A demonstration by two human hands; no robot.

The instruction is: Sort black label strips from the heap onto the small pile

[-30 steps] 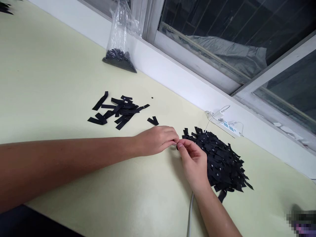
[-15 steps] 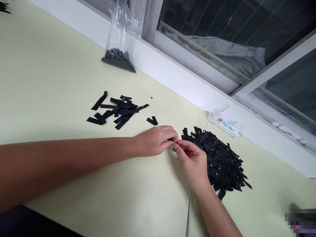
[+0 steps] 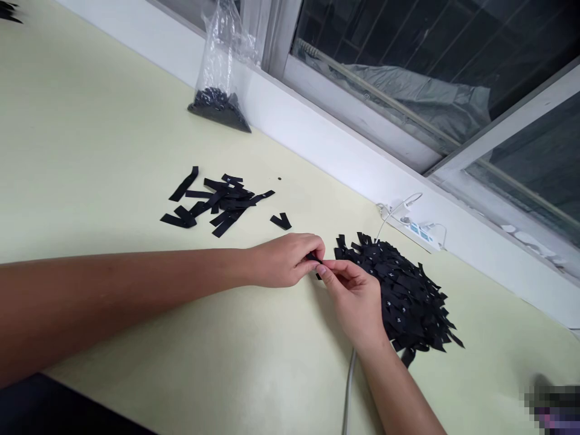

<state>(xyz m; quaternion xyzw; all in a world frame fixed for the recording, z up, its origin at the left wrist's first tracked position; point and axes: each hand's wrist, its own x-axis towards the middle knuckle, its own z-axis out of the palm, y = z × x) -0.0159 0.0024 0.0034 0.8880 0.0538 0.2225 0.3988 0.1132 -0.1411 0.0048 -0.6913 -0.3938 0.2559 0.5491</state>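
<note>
Table [image 3: 203, 350], pale yellow-green and smooth-topped, is spreading beneath your arms, and at its near side a round grey cable [image 3: 348, 393] is running up beside your right forearm. At the lower right a dark, purple-tinged object [image 3: 555, 411] is showing only as coarse blocks, too blurred to identify.

Your bare right hand [image 3: 357, 299] is angling in from the bottom, its thumb and index finger pinching a narrow black fabric strip [image 3: 313, 257]. Your bare left hand [image 3: 286, 260] is gripping the same strip between its thumb and curled fingers. You are holding it above the table, right between your 2 hands, with much of it hidden by your fingers.

Just right of your right hand, a broad heap of black fabric strips with small white marks [image 3: 408, 296] is lying on the table. Beyond your left hand, a V-shaped black fabric piece [image 3: 281, 222] is lying by itself. Farther left, a loose overlapping scatter of black fabric strips [image 3: 229, 199] is resting near 1 tiny round black disc [image 3: 280, 179].

Along the low white wall [image 3: 308, 151], a long white power strip with blue sockets [image 3: 414, 228] is holding plugs, and a clear plastic bag [image 3: 220, 66] with dark pieces in its bottom is standing. Behind, a pale-framed window [image 3: 385, 48] is showing darkness.
</note>
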